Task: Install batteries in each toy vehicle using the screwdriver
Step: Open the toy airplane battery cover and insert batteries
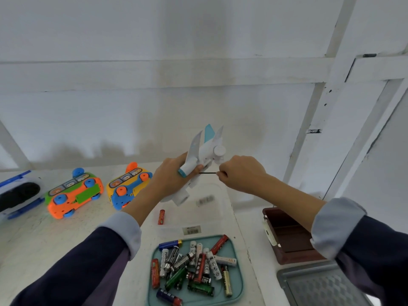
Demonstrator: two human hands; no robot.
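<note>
My left hand [170, 175] grips a white toy plane [202, 160] with teal tail and wing tips, held up above the table. My right hand [240, 173] holds a thin dark screwdriver [207, 172], whose shaft points left into the plane's underside. A teal tray [237, 283] near the front holds several AA batteries [194, 268]. One red battery [161, 216] lies loose on the table below the plane.
On the left of the table lie an orange-green toy bus [75, 193], a yellow-blue toy bus [128, 184] and a blue-white toy vehicle [17, 193], all flipped over. A brown box [287, 235] and a grey tray [320, 286] sit at the right. A clear lid [198, 208] lies mid-table.
</note>
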